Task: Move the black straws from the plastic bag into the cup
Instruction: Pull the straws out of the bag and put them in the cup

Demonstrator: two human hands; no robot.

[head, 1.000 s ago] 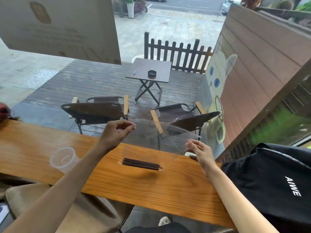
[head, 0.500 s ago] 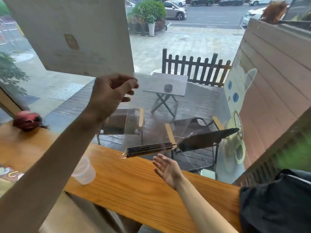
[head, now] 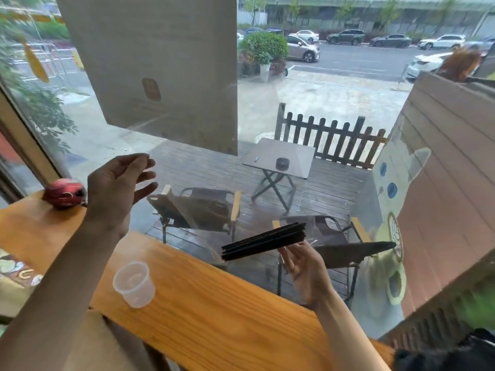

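A bundle of black straws (head: 263, 245) lies tilted inside a clear plastic bag (head: 187, 210), held in the air above the wooden counter (head: 214, 303). My left hand (head: 117, 191) is raised at the left and pinches the bag's upper edge. My right hand (head: 305, 269) is palm up under the right end of the straws, its fingertips gripping them through the bag. The clear plastic cup (head: 134, 283) stands upright on the counter, below and left of the straws, with nothing in it.
A red round object (head: 64, 192) sits at the counter's far left end. A black bag (head: 455, 354) lies at the bottom right. A window pane rises right behind the counter, with a large paper sign (head: 160, 62) on it.
The bag with the straws was lifted off the counter. My left hand went up and left with the bag's edge, and my right hand came up under the straws' right end.
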